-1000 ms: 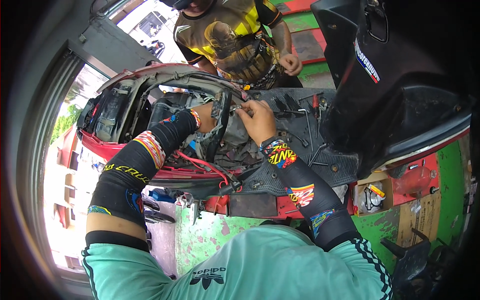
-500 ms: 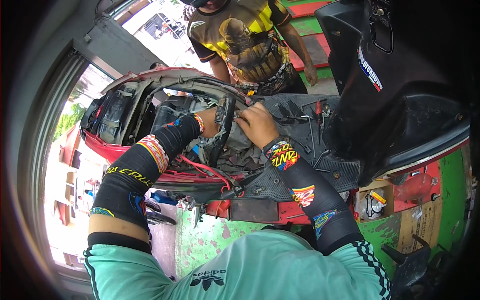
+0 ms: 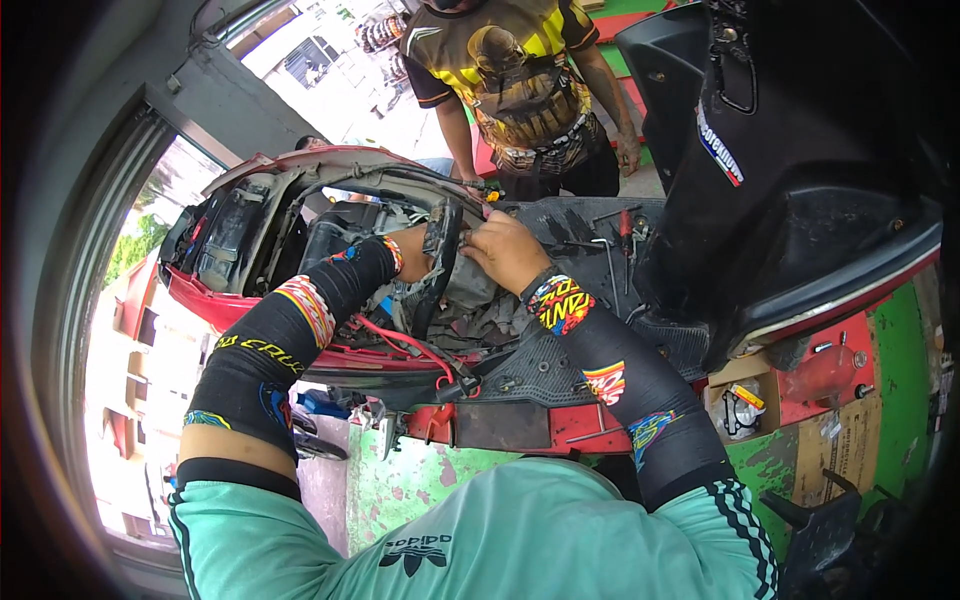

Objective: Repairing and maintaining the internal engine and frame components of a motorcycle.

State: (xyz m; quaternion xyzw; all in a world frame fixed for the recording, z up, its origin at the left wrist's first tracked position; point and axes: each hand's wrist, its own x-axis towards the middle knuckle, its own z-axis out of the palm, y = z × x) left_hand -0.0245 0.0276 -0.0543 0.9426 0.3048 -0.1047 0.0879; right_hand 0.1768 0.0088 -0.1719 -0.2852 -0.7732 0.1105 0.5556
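Note:
A red motor scooter [image 3: 320, 165] lies across the view with its inner frame and engine space uncovered. My left hand [image 3: 412, 252] reaches into that space beside a black frame bar [image 3: 437, 285], and its fingers are hidden behind the bar and loose wiring. Just right of the bar, my right hand [image 3: 505, 252] has thumb and fingers pinched together at a small part too hidden to name. A greyish rounded engine part [image 3: 470, 285] sits below my right hand. Red cables [image 3: 405, 340] curve along the scooter's near side.
A red-handled screwdriver [image 3: 627, 232] and an L-shaped wrench [image 3: 608, 258] lie on the black footboard [image 3: 570, 215]. The large black front panel [image 3: 780, 200] rises at the right. Another person [image 3: 510, 90] stands across the scooter. An open cardboard box [image 3: 745, 405] sits lower right.
The view has shifted slightly. My right hand has come a little closer to the frame bar, its fingers drawn in more. The person opposite has shifted, with one hand near the scooter's far edge.

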